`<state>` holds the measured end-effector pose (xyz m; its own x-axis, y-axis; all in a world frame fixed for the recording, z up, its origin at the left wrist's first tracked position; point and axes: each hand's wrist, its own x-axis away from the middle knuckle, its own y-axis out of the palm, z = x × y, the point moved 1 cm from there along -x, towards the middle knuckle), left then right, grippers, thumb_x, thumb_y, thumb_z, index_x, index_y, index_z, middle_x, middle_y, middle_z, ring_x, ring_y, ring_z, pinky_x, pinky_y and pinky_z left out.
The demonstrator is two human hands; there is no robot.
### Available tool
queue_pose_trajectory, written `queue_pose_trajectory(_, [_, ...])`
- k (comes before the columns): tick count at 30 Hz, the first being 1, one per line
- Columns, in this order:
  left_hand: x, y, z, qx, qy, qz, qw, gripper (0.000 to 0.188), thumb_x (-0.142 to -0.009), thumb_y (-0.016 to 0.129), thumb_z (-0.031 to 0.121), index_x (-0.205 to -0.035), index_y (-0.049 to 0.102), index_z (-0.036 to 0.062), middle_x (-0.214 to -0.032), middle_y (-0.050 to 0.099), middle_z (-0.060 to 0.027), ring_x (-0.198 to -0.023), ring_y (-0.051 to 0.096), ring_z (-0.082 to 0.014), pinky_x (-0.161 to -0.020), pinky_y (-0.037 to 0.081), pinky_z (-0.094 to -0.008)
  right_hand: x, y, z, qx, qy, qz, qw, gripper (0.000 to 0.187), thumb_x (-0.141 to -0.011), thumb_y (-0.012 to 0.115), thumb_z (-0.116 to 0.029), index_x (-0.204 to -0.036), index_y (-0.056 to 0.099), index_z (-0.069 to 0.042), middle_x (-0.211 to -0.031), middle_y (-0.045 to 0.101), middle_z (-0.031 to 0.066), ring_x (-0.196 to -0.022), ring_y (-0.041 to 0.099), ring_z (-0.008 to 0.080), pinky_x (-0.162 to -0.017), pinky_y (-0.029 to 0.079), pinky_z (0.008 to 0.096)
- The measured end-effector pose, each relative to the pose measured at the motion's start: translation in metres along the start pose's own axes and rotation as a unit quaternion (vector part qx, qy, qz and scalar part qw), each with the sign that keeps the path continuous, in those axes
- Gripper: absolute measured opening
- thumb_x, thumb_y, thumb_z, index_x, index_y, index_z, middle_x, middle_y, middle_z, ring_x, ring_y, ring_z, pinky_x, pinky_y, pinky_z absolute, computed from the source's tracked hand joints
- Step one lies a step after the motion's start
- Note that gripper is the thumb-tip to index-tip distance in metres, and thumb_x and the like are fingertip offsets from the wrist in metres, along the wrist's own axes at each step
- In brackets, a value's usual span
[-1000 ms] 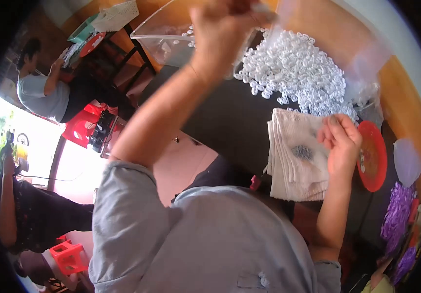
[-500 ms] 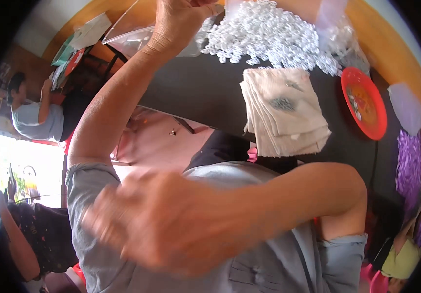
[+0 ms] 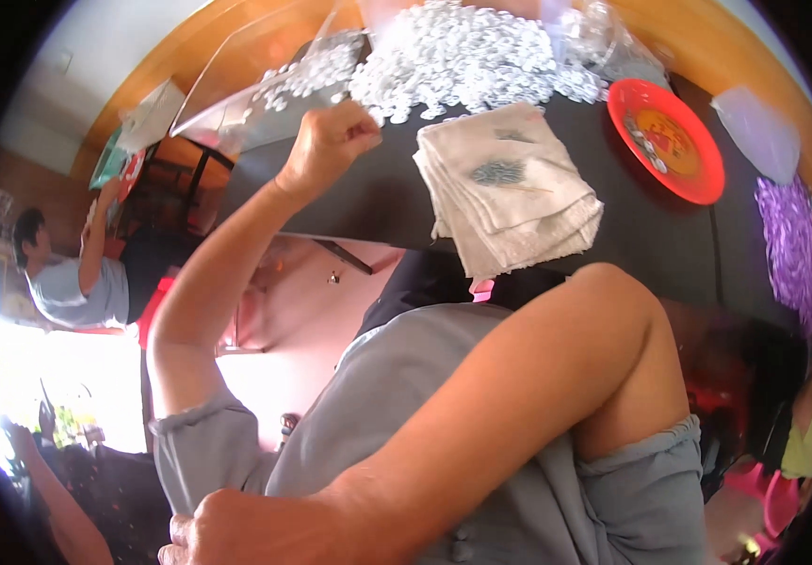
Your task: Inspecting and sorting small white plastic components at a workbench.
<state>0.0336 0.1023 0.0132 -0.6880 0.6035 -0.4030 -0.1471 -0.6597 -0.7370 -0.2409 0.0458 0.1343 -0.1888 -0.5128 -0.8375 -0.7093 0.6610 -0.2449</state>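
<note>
My left hand hangs over the dark table's near left part, thumb and fingers closed together. Anything pinched in it is too small or hidden to make out. My right arm crosses my body, and my right hand is at the lower left below my left sleeve, fingers curled; what they hold, if anything, is hidden. Just beyond my left hand lies a big pile of small white oval rings. To its right sits a folded beige cloth bearing a dark grey cluster of fine thin bits.
A red oval plate with a few small pieces in it stands right of the cloth. Clear plastic bags lie behind. A purple shredded bundle hangs at the right edge. Another person sits at the far left.
My left hand has come down and nearer, away from the white pile. My right hand has swept down and toward the lower left. The view has shifted, showing more of the pile.
</note>
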Motion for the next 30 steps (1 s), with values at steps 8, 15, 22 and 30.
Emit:
queue_pose_trajectory(8, [-0.039, 0.040, -0.033, -0.086, 0.111, 0.117, 0.983, 0.012, -0.074, 0.070, 0.005, -0.083, 0.063, 0.0056, -0.078, 0.063, -0.0090, -0.066, 0.062, -0.0248, -0.060, 0.049, -0.0336, -0.023, 0.040, 0.041, -0.535, -0.411, -0.001, 0.738, 0.022, -0.086, 0.064, -0.017, -0.073, 0.062, 0.001, -0.063, 0.053, 0.0120, -0.060, 0.051, 0.0308, -0.057, 0.042, 0.0415])
queue_pose_trajectory(15, [-0.058, 0.060, -0.026, -0.142, 0.119, -0.016, 0.983, 0.010, -0.076, 0.066, 0.016, -0.080, 0.064, 0.0074, -0.083, 0.063, -0.0092, -0.076, 0.064, -0.0305, -0.065, 0.051, -0.0410, 0.053, -0.035, 0.013, -0.157, 0.082, -0.163, 0.971, 0.012, -0.085, 0.061, -0.014, -0.092, 0.062, -0.004, -0.080, 0.058, 0.0099, -0.069, 0.055, 0.0291, -0.062, 0.046, 0.0384])
queue_pose_trajectory(22, [-0.028, 0.051, 0.023, 0.064, 0.045, -0.027, 0.997, 0.007, -0.078, 0.069, 0.002, -0.084, 0.064, 0.0013, -0.079, 0.062, -0.0066, -0.069, 0.061, -0.0170, -0.063, 0.048, -0.0281, 0.141, -0.101, 0.040, -0.029, 0.305, -0.006, 0.952, 0.008, -0.082, 0.064, -0.003, -0.090, 0.062, -0.006, -0.081, 0.061, 0.0063, -0.074, 0.062, 0.0243, -0.063, 0.047, 0.0332])
queue_pose_trajectory(30, [-0.008, 0.052, 0.019, 0.071, 0.079, -0.092, 0.990, 0.008, -0.078, 0.068, 0.002, -0.085, 0.063, 0.0017, -0.080, 0.058, -0.0081, -0.073, 0.064, -0.0200, -0.065, 0.051, -0.0310, 0.180, -0.163, 0.033, 0.127, 0.443, 0.280, 0.842, 0.005, -0.086, 0.065, -0.004, -0.087, 0.065, 0.001, -0.077, 0.063, 0.0001, -0.067, 0.056, 0.0055, -0.062, 0.044, 0.0198])
